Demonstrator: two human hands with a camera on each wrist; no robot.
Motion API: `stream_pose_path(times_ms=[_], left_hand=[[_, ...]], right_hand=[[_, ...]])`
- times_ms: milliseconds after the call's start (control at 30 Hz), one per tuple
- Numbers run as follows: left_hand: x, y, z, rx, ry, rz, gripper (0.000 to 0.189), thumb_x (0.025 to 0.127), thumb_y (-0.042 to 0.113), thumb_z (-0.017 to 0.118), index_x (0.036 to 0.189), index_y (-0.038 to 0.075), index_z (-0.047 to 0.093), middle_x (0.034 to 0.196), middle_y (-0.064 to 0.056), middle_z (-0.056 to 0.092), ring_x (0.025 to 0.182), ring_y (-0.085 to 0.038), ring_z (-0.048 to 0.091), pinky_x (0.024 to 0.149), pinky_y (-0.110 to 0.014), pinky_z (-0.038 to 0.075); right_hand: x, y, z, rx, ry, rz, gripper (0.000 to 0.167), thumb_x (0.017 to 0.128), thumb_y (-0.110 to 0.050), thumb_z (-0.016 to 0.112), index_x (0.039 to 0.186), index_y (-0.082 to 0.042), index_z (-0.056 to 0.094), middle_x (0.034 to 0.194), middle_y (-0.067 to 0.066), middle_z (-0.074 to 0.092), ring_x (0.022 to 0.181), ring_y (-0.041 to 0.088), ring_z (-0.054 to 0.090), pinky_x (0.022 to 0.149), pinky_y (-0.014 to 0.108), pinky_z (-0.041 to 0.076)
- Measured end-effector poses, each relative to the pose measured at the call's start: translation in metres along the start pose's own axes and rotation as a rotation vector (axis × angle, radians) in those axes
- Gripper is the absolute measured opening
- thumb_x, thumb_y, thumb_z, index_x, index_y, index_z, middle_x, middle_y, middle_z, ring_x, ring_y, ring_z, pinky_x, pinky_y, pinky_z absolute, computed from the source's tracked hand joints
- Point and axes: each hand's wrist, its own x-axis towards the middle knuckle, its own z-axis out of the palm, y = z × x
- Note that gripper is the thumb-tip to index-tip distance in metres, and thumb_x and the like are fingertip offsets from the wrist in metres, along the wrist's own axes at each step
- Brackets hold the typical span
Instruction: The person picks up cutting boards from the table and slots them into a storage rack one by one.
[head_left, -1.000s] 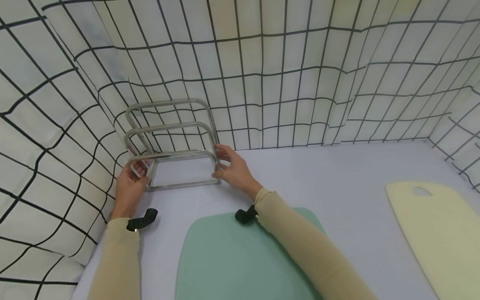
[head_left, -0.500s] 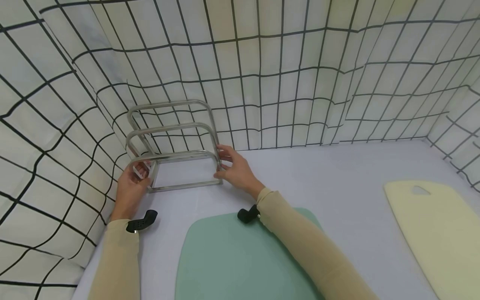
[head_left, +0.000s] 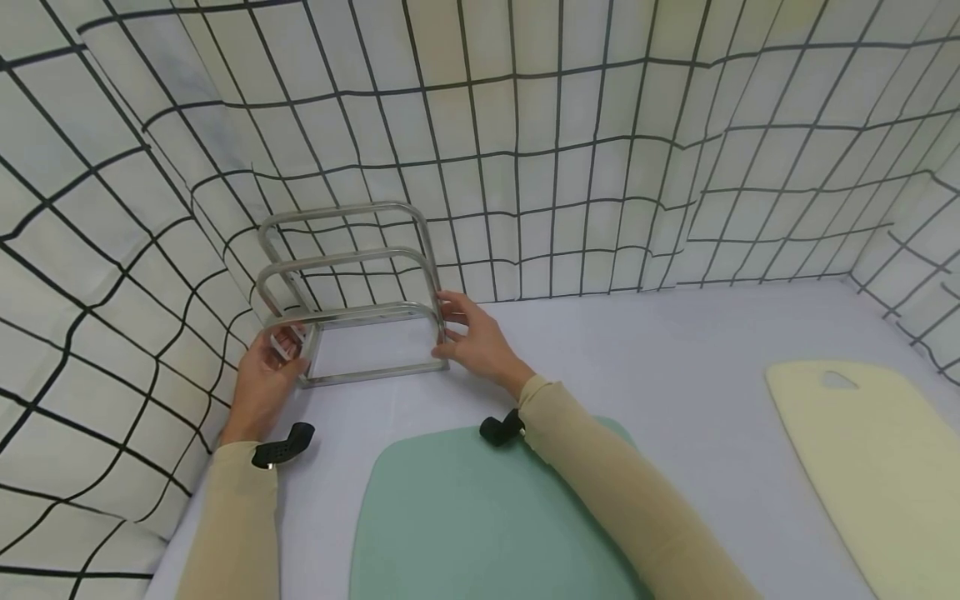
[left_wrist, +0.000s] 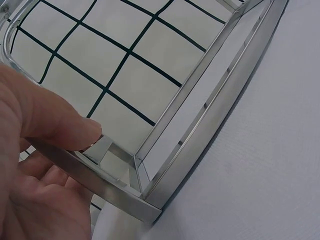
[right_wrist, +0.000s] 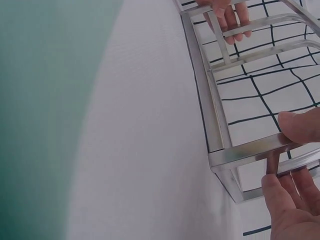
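Note:
A silver metal rack (head_left: 360,314) with three upright loops stands at the left of the white table, close to the back wall. My left hand (head_left: 262,379) grips its left side; in the left wrist view the thumb lies over the front upright and the fingers curl behind it. At the rack's right end my right hand (head_left: 483,343) holds the other side of the front loop. The right wrist view shows that thumb (right_wrist: 300,127) on one face of the upright and the fingers on the far side. The rack's base lies along the tabletop.
A pale green cutting board (head_left: 450,508) lies flat in front of the rack, partly under my right forearm. Farther right lies a pale yellow cutting board (head_left: 870,450) with a handle hole. White cloth walls with a dark grid (head_left: 555,200) enclose the back and sides.
The rack has slid slightly to the right, with both hands keeping their hold on it. The head view has shifted a little as well. Both boards stay where they lie.

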Motion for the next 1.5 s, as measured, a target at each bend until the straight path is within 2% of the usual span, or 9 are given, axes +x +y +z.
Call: stream_pose_path(times_ms=[133,333,600,700,867,933,1167,1400,1500], left_hand=[[0.0,0.001,0.001,0.034,0.005,-0.008,0.058,0.103,0.011,0.057,0.157,0.022,0.037,0.144,-0.01,0.045,0.125,-0.02,0.042,0.083,-0.01,0.041],[0.0,0.002,0.002,0.07,0.024,0.004,0.054,0.102,0.01,0.06,0.152,0.019,0.042,0.123,0.003,0.044,0.109,-0.014,0.043,0.077,-0.017,0.043],[-0.001,0.0,0.005,0.058,0.03,0.028,0.053,0.101,0.009,0.06,0.151,0.016,0.042,0.118,0.006,0.043,0.104,-0.012,0.043,0.075,-0.018,0.043],[-0.003,0.0,0.006,0.074,0.026,0.023,0.053,0.102,0.011,0.06,0.151,0.015,0.041,0.12,0.002,0.044,0.105,-0.014,0.044,0.074,-0.019,0.043],[-0.005,0.004,0.004,0.129,0.011,0.006,0.056,0.104,0.018,0.059,0.156,0.017,0.038,0.138,-0.009,0.048,0.118,-0.021,0.045,0.079,-0.017,0.041],[-0.005,0.005,0.002,0.144,0.009,0.017,0.054,0.104,0.02,0.059,0.154,0.017,0.039,0.137,-0.009,0.048,0.118,-0.022,0.045,0.079,-0.019,0.04],[-0.002,0.007,-0.001,0.146,-0.004,0.12,0.043,0.102,0.016,0.063,0.142,0.016,0.049,0.113,-0.003,0.049,0.096,-0.014,0.047,0.071,-0.025,0.042],[-0.002,0.001,-0.003,0.094,-0.053,0.105,0.048,0.1,0.013,0.065,0.145,0.015,0.048,0.115,-0.001,0.049,0.105,-0.01,0.049,0.075,-0.017,0.045],[-0.003,0.001,-0.005,0.072,-0.088,0.084,0.057,0.101,0.01,0.061,0.154,0.019,0.041,0.133,-0.006,0.05,0.122,-0.013,0.05,0.084,-0.011,0.045]], right_hand=[[0.0,0.001,0.0,0.0,-0.001,-0.003,0.086,0.083,0.002,0.08,0.155,-0.026,0.041,0.152,0.009,0.05,0.149,0.027,0.048,0.114,0.034,0.05],[-0.001,0.002,-0.002,-0.016,0.001,-0.013,0.087,0.083,0.002,0.08,0.156,-0.026,0.041,0.149,0.009,0.052,0.148,0.026,0.049,0.114,0.033,0.05],[-0.003,0.004,-0.002,-0.006,0.005,-0.011,0.088,0.083,0.003,0.08,0.156,-0.025,0.04,0.149,0.009,0.051,0.148,0.027,0.048,0.114,0.032,0.049],[-0.003,0.006,-0.002,-0.002,0.004,-0.008,0.088,0.083,0.003,0.08,0.156,-0.026,0.041,0.149,0.009,0.052,0.149,0.027,0.048,0.115,0.032,0.049],[-0.003,0.007,-0.003,0.011,-0.005,-0.013,0.088,0.083,0.003,0.079,0.156,-0.026,0.04,0.151,0.009,0.051,0.149,0.027,0.047,0.115,0.032,0.049],[-0.003,0.007,-0.003,0.017,-0.009,-0.018,0.088,0.083,0.003,0.079,0.156,-0.025,0.04,0.151,0.009,0.05,0.15,0.027,0.046,0.116,0.032,0.048],[-0.001,0.003,-0.007,0.003,0.0,-0.033,0.088,0.082,0.004,0.079,0.156,-0.024,0.04,0.15,0.011,0.051,0.148,0.028,0.048,0.114,0.032,0.05],[-0.003,0.003,-0.01,0.004,-0.012,-0.023,0.089,0.082,0.004,0.08,0.156,-0.024,0.04,0.151,0.01,0.051,0.149,0.027,0.048,0.114,0.032,0.05],[-0.003,0.004,-0.011,0.005,-0.017,-0.026,0.088,0.082,0.004,0.081,0.155,-0.024,0.041,0.151,0.01,0.052,0.149,0.026,0.048,0.113,0.031,0.05]])
